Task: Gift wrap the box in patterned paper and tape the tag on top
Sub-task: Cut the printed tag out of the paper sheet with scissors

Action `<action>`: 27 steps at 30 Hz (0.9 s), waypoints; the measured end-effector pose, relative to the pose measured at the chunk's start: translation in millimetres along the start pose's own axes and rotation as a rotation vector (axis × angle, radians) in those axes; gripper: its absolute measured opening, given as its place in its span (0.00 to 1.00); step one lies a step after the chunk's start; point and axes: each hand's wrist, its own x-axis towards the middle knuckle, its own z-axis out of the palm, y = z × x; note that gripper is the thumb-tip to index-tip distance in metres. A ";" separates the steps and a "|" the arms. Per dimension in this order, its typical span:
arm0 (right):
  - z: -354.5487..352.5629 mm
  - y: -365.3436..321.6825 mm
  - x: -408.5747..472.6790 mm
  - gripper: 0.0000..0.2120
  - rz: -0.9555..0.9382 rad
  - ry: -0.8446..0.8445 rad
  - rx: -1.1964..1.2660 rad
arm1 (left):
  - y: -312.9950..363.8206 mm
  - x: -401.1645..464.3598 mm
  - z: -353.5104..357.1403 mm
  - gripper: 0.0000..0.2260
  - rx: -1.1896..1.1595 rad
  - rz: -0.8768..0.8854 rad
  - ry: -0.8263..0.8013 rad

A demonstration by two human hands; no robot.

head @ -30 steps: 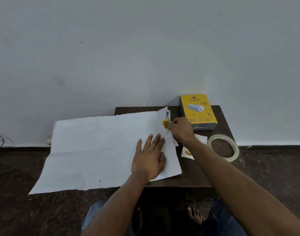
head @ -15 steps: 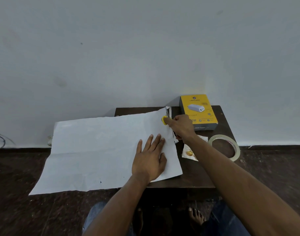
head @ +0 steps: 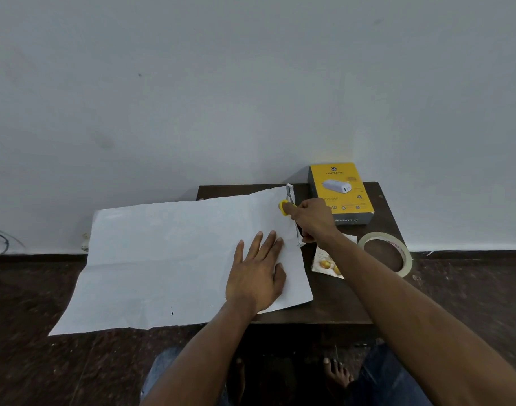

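A large sheet of wrapping paper (head: 168,259) lies white side up across the small dark table (head: 333,309) and hangs off its left side. My left hand (head: 258,276) presses flat on the paper near its right edge. My right hand (head: 312,219) grips yellow-handled scissors (head: 284,207) at the paper's far right edge, with the blades along a thin cut strip (head: 290,191). The yellow and grey box (head: 340,191) stands at the table's back right. A small tag (head: 328,263) with golden ornaments lies under my right forearm.
A roll of clear tape (head: 385,253) lies flat at the table's right edge. A plain white wall rises right behind the table. The floor is dark around it, and my bare feet (head: 337,373) show below the table's front edge.
My right hand and the scissors have moved a little farther along the paper's right edge, toward the wall. My left hand has stayed pressed on the sheet.
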 end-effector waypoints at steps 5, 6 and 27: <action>-1.7 -2.6 0.0 0.21 -0.003 0.004 -0.008 | -0.5 -0.1 -0.2 0.33 -0.004 0.005 0.015; -1.6 -3.0 -0.3 0.21 -0.002 0.005 -0.010 | -0.6 -0.2 0.0 0.33 -0.005 0.006 0.016; -19.4 -10.5 -8.7 0.19 0.056 -0.079 0.166 | -1.1 -0.3 0.9 0.30 0.025 -0.002 0.021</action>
